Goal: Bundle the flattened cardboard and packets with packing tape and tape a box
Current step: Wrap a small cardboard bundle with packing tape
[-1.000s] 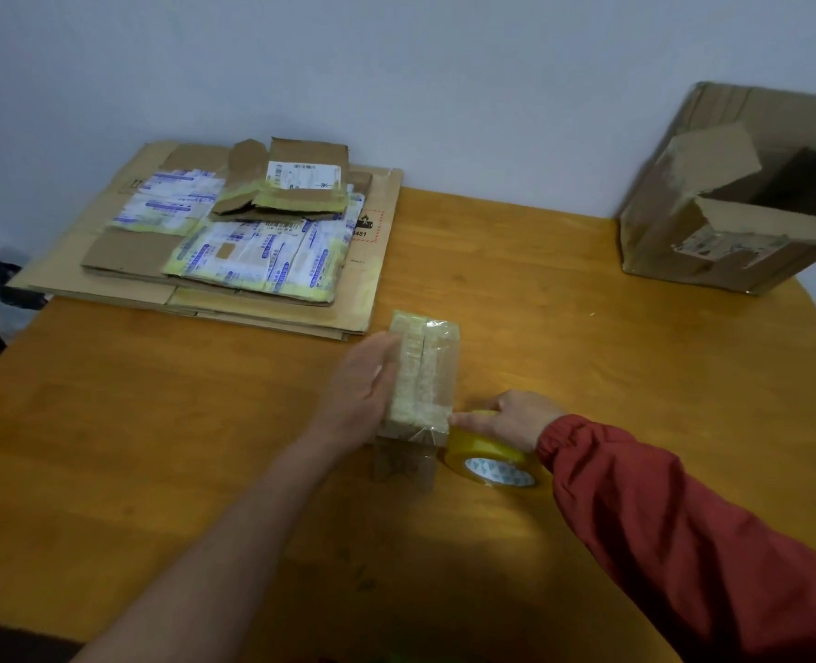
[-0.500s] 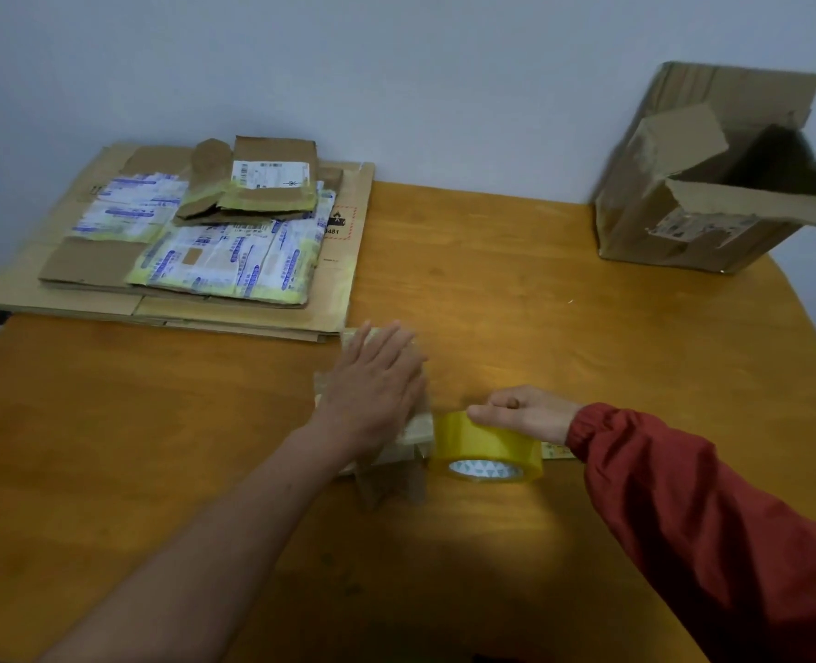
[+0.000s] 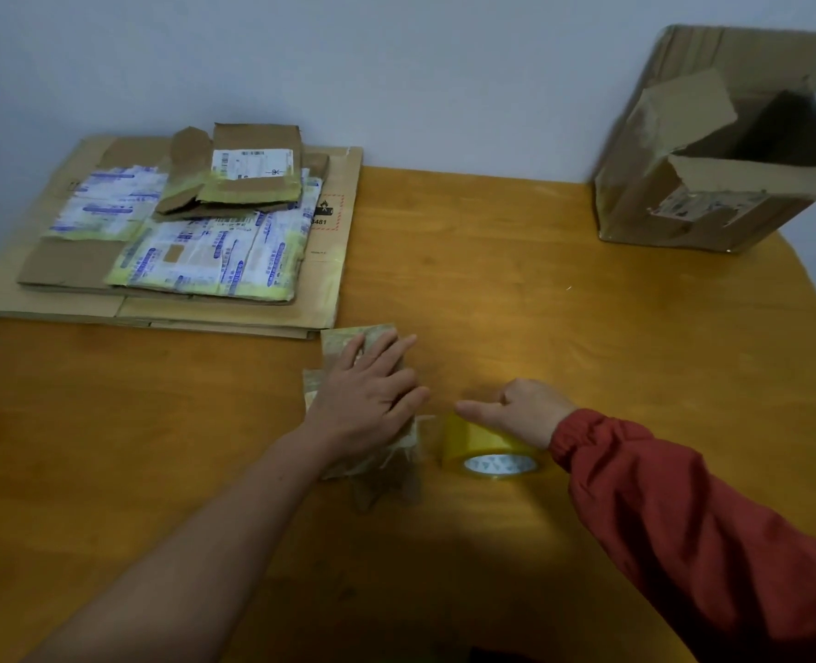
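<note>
A small tape-wrapped packet bundle (image 3: 348,344) lies flat near the middle of the wooden table (image 3: 540,303). My left hand (image 3: 372,394) presses flat on top of it, fingers straight, hiding most of it. Just to its right stands a yellow roll of packing tape (image 3: 482,445), and my right hand (image 3: 516,411) grips the roll from above, thumb pointing left. A short strip of tape runs from the roll to the bundle. A stack of flattened cardboard and printed packets (image 3: 195,241) lies at the back left. An open cardboard box (image 3: 712,150) lies on its side at the back right.
A pale wall (image 3: 396,64) closes off the table's far edge. Bare wood shows between the flat stack and the box and along the front. The table's right edge curves away below the box.
The bundle has gone from standing on edge to lying flat under my left palm. My right hand has drawn the tape roll a little to the right of the bundle.
</note>
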